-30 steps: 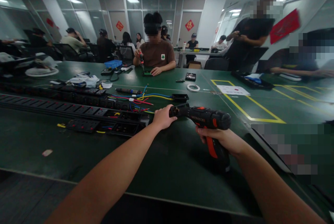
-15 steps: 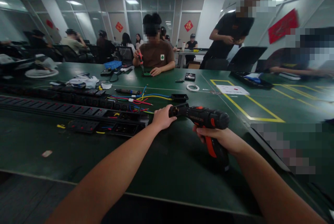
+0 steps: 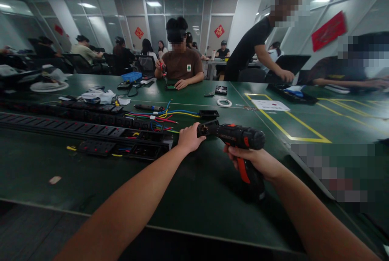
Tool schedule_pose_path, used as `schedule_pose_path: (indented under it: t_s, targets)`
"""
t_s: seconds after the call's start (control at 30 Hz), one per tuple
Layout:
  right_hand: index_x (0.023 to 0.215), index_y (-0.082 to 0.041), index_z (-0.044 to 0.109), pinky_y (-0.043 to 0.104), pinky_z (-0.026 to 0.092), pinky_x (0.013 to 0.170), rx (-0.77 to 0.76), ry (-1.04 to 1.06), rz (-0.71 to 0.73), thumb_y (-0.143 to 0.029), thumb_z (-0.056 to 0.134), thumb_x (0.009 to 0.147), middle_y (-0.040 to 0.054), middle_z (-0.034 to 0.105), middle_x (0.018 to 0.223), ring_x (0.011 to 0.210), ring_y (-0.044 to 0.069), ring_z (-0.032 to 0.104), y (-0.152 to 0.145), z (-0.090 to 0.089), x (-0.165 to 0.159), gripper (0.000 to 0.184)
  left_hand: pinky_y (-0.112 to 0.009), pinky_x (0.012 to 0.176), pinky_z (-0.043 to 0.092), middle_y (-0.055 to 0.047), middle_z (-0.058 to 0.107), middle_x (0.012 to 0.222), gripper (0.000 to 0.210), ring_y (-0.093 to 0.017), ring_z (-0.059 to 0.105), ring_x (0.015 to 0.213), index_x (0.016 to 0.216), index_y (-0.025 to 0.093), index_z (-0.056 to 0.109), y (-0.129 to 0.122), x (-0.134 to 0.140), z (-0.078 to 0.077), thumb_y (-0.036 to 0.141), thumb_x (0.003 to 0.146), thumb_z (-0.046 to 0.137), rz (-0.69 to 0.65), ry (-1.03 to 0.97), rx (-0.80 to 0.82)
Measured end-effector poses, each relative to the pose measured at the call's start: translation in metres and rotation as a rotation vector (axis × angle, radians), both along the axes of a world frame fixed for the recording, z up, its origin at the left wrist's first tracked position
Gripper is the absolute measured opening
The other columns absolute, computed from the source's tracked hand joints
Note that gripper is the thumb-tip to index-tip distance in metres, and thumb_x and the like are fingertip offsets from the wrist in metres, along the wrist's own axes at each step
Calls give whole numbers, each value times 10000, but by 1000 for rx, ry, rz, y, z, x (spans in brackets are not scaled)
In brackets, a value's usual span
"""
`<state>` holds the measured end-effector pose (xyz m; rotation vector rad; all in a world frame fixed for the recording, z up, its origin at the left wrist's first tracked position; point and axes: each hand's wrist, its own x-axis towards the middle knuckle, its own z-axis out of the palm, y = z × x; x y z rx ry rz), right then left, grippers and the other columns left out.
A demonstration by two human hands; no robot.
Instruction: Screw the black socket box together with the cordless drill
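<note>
A black and orange cordless drill is gripped in my right hand, its chuck end pointing left. My left hand is closed on a small black plastic housing, holding it above the table. The drill's front end meets the housing, though the exact contact point is too dark to make out. Just left of my left hand lie long black socket strips with coloured wires. Another black housing with blue and yellow wires lies behind my left hand.
On the green table lie a dark screwdriver-like tool, a white ring of tape or cable, a blue basket and plastic bags. A person works opposite; another leans over an open black case.
My hands and the drill have barely moved, the drill shifting slightly left. The standing person at the right has bent forward and put a hand to the open case.
</note>
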<state>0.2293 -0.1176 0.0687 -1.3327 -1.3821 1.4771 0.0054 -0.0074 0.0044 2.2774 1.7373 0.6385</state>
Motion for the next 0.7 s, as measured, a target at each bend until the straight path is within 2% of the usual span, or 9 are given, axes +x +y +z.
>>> schedule_pose_path:
  t_s: [0.4,0.7]
  targets:
    - [907,-171,734,298,469,577,15,-22,12,-586,932,634,6,657,731,614,164,612,1,-1,0,535,-455,1065,420,-114,701,1352,591,-333,635,1259,1444,254,493,1,2,-5,468,930,691,22,-3,-7]
    - [849,-183,720,322,473,638,30,-38,15,-575,905,678,13,669,748,670,183,613,3,-5,1,465,-461,1113,376,-147,653,1431,769,-339,597,1327,1578,235,344,4,2,-8,487,935,682,36,-2,-16]
